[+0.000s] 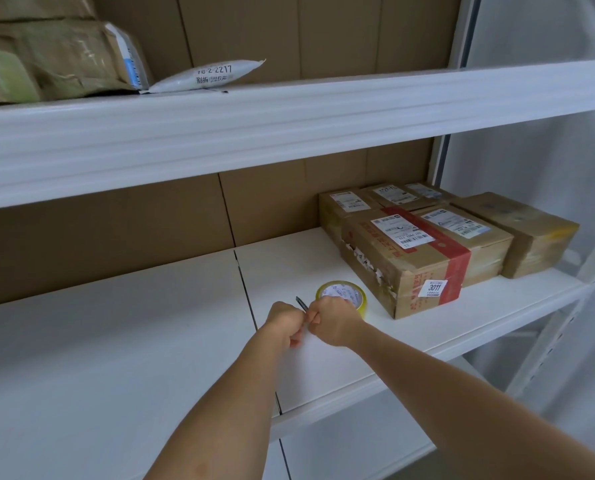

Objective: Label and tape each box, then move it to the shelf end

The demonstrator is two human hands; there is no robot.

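— Item one, nearest: the hands?
— Left hand (284, 322) curled tight round a thin dark pen (301, 303), its tip poking up past the knuckles. Right hand (334, 322) touches it, fingers bent over the near edge of the tape roll (342, 295); whether it also pinches the pen I can't tell, as the knuckles hide it.
— Item two, the roll?
— Flat on the shelf (150, 341), just beside the front box (406, 258). Light, stiff ring, slick film; best taken by the rim.
— Item three, the boxes?
— Front box carries a label, red tape and a 3011 sticker. Scuffed, dented cardboard, probably moderate weight; grip low at both ends, not by the torn skin. More boxes (517, 230) are packed beside and behind it at the right end.
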